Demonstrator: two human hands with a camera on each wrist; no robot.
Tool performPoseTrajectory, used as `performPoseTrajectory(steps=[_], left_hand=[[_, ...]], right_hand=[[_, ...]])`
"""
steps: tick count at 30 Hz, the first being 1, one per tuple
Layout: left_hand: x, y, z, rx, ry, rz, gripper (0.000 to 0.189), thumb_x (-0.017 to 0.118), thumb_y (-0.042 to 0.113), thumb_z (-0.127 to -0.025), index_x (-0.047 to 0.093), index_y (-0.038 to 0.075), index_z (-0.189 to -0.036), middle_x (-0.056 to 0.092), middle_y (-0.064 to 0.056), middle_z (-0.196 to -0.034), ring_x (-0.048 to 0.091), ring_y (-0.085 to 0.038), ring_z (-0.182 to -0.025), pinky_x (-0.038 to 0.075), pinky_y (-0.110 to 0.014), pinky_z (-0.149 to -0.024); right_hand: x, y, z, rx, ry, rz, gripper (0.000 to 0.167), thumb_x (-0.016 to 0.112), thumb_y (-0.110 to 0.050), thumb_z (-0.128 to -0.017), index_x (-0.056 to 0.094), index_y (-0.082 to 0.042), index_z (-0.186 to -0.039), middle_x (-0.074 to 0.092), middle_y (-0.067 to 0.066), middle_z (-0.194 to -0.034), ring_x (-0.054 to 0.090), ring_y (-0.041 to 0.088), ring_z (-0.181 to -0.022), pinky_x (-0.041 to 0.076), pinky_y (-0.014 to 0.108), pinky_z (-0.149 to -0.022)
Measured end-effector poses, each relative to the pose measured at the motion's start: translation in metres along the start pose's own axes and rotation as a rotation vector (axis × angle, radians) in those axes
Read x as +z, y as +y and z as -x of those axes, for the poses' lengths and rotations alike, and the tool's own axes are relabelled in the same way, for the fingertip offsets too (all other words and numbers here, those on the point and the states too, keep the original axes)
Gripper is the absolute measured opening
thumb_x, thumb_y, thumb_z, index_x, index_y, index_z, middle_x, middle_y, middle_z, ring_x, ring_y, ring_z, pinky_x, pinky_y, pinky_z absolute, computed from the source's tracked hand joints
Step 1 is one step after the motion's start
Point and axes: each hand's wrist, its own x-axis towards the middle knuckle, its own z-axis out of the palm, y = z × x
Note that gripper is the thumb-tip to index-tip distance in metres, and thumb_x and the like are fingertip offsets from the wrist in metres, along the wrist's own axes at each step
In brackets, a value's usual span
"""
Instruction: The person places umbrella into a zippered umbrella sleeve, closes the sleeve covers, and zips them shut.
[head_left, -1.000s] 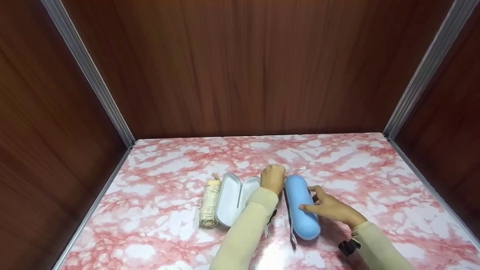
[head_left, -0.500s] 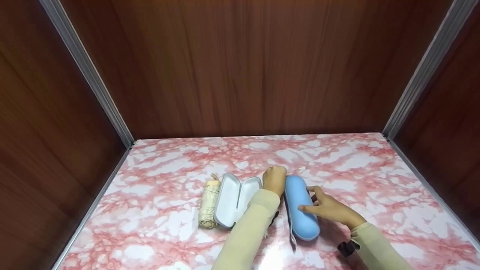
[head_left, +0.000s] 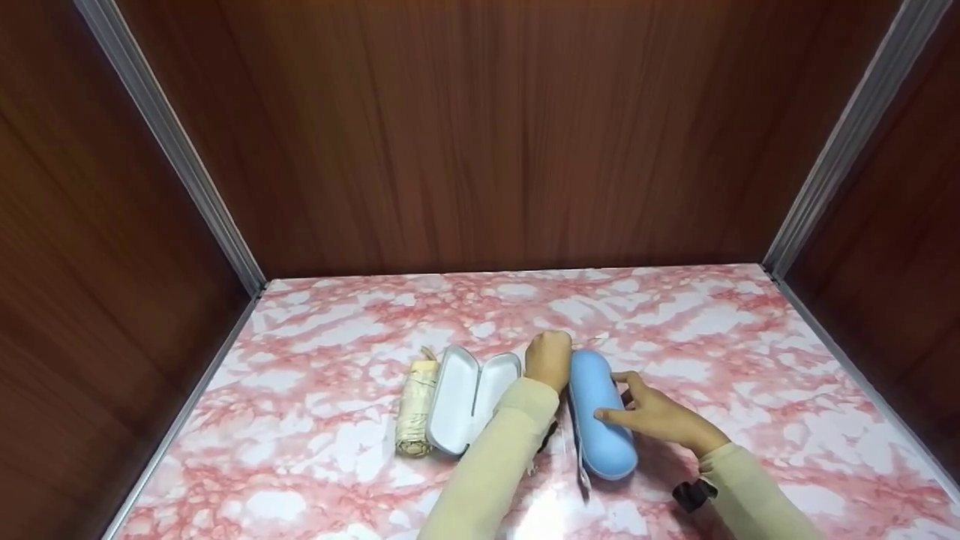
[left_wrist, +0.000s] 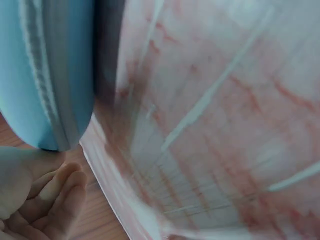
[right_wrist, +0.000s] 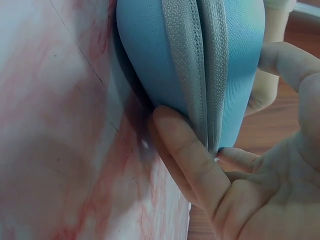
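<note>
A long blue zippered case [head_left: 600,412] lies on the table, rounded at both ends. My right hand [head_left: 664,416] grips its right side, thumb on top and fingers along the side. Grey zipper tape [right_wrist: 187,60] runs down the case in the right wrist view. My left hand [head_left: 549,360] is curled at the far left end of the case. In the left wrist view its thumb and bent fingers [left_wrist: 62,197] meet at the zipped end; what lies between the fingertips is hidden. A grey strap [head_left: 584,476] hangs along the near left side.
An open hinged pale case [head_left: 454,409], light inside, lies left of my left forearm. Beside it is a cream rolled bundle [head_left: 415,412] with a cord loop, like a folded umbrella. Brown wood-grain panels [head_left: 480,135] stand behind and at both sides of the pink marbled table [head_left: 315,420].
Very little differs. My left hand has shifted slightly at the far end of the case; the right hand keeps its grip, and the case stays in place.
</note>
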Motion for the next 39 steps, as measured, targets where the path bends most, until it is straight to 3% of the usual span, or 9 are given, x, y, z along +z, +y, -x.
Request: performPoseTrajectory(steps=[3,9,14,18,20,25,30,33,39], left_hand=[[-0.005,-0.002,0.001,-0.034,-0.033,0.054,0.015,0.067,0.004,-0.087,0.075,0.008,-0.075,0.072,-0.009,-0.077,0.071,-0.024,-0.072,0.057,-0.034,-0.058],[-0.014,-0.006,0.004,-0.072,-0.092,0.264,0.009,0.069,0.005,-0.087,0.076,0.005,-0.083,0.074,-0.009,-0.085,0.072,-0.026,-0.081,0.057,-0.035,-0.067],[-0.026,-0.011,0.010,-0.125,-0.257,0.423,0.023,0.068,0.013,-0.091,0.074,0.000,-0.109,0.073,-0.010,-0.101,0.069,-0.023,-0.090,0.055,-0.031,-0.080],[-0.033,-0.017,0.016,-0.182,-0.384,0.533,0.033,0.066,0.019,-0.090,0.070,-0.003,-0.115,0.071,-0.009,-0.098,0.062,-0.017,-0.080,0.053,-0.030,-0.076],[-0.035,-0.020,0.019,-0.197,-0.424,0.585,0.038,0.067,0.020,-0.089,0.068,-0.005,-0.117,0.071,-0.008,-0.089,0.063,-0.015,-0.073,0.053,-0.029,-0.071],[-0.035,-0.025,0.026,-0.269,-0.527,0.745,0.048,0.067,0.023,-0.089,0.062,-0.007,-0.126,0.070,-0.005,-0.076,0.071,-0.023,-0.072,0.055,-0.029,-0.065],[-0.034,-0.023,0.034,-0.394,-0.632,1.019,0.053,0.069,0.021,-0.088,0.056,-0.009,-0.130,0.070,-0.014,-0.095,0.071,-0.030,-0.085,0.059,-0.038,-0.078],[-0.033,-0.020,0.038,-0.445,-0.682,1.174,0.055,0.071,0.018,-0.086,0.053,-0.009,-0.131,0.066,-0.014,-0.103,0.070,-0.031,-0.089,0.059,-0.044,-0.079],[-0.032,-0.016,0.044,-0.447,-0.739,1.249,0.051,0.071,0.023,-0.089,0.055,-0.003,-0.129,0.063,-0.012,-0.115,0.067,-0.032,-0.098,0.057,-0.050,-0.081]], right_hand=[[0.001,0.001,0.000,0.009,-0.005,0.001,0.085,0.072,-0.040,-0.091,0.027,0.002,-0.150,0.057,0.017,-0.116,0.060,0.028,-0.103,0.051,0.045,-0.087],[0.000,0.002,0.000,0.012,-0.009,-0.015,0.085,0.072,-0.039,-0.092,0.026,0.003,-0.151,0.057,0.017,-0.116,0.061,0.026,-0.099,0.052,0.043,-0.084],[-0.001,0.002,0.000,0.019,-0.019,-0.018,0.086,0.071,-0.040,-0.092,0.025,0.003,-0.151,0.057,0.017,-0.115,0.061,0.026,-0.099,0.051,0.043,-0.085],[-0.002,0.002,-0.001,0.031,-0.019,-0.010,0.086,0.071,-0.042,-0.092,0.026,0.002,-0.151,0.057,0.017,-0.115,0.061,0.026,-0.100,0.051,0.044,-0.086],[-0.002,0.002,0.000,0.044,-0.016,-0.009,0.086,0.071,-0.042,-0.092,0.026,0.002,-0.151,0.057,0.017,-0.115,0.060,0.027,-0.101,0.051,0.045,-0.087],[-0.002,0.001,0.001,0.053,-0.009,-0.015,0.086,0.071,-0.042,-0.092,0.027,0.001,-0.151,0.057,0.016,-0.115,0.060,0.026,-0.100,0.051,0.045,-0.086],[-0.002,0.001,0.002,0.039,-0.010,-0.014,0.085,0.071,-0.041,-0.092,0.027,0.002,-0.151,0.058,0.016,-0.114,0.060,0.026,-0.098,0.051,0.044,-0.085],[-0.002,0.002,0.002,0.038,-0.008,0.002,0.085,0.071,-0.042,-0.092,0.028,0.001,-0.151,0.058,0.015,-0.113,0.060,0.025,-0.098,0.051,0.045,-0.085],[-0.002,0.003,0.001,0.026,-0.020,0.008,0.085,0.070,-0.042,-0.093,0.026,0.001,-0.152,0.056,0.016,-0.113,0.060,0.026,-0.098,0.052,0.045,-0.084]])
